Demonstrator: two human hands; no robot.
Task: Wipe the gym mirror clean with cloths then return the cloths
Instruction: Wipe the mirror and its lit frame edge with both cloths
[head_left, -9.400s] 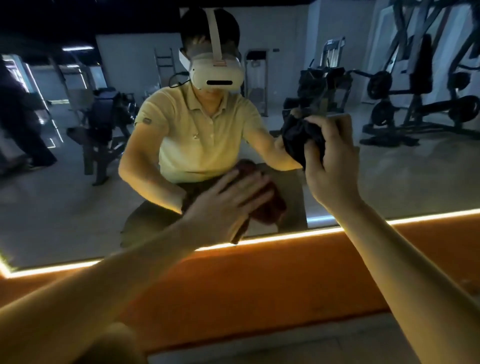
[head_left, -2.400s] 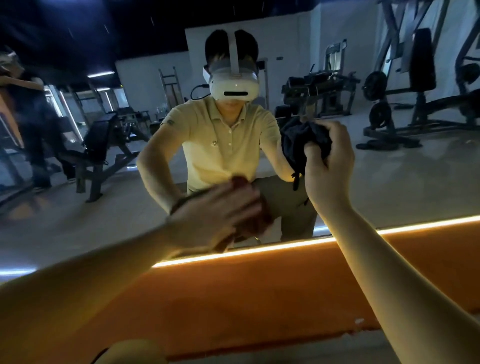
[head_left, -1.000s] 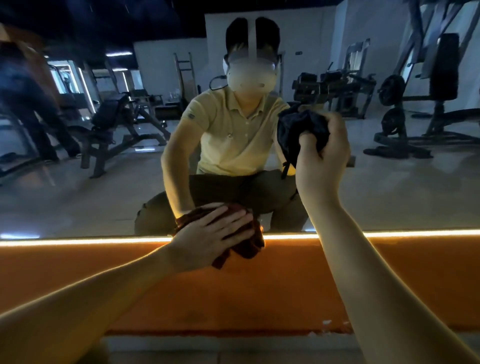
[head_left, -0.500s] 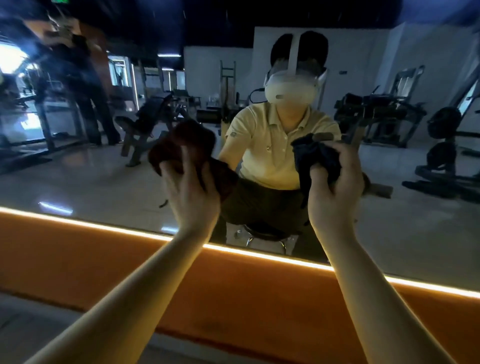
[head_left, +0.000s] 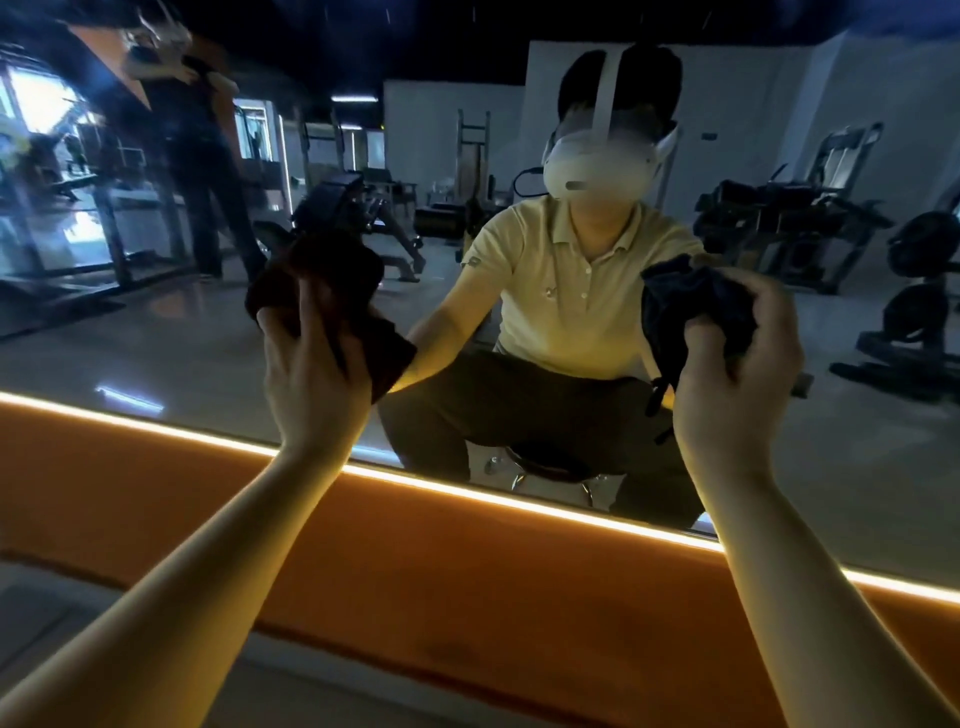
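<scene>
The gym mirror (head_left: 171, 343) fills the wall ahead above a glowing light strip. My left hand (head_left: 311, 379) presses a dark red cloth (head_left: 332, 291) flat against the glass, fingers spread straight over it. To the right, my right hand (head_left: 737, 384) grips a bunched dark blue cloth (head_left: 691, 306), held up near the mirror. Whether the blue cloth touches the glass I cannot tell. My own reflection, seated on a stool, shows between the two hands.
An orange wall panel (head_left: 467, 577) runs below the light strip (head_left: 467, 493), with a pale floor ledge (head_left: 57, 608) at the bottom left. Reflected gym machines, benches and a standing person (head_left: 208, 171) appear in the mirror.
My left hand has lifted the red cloth from the mirror's bottom edge up and to the left on the glass. The view has swung left. My right hand still holds the blue cloth.
</scene>
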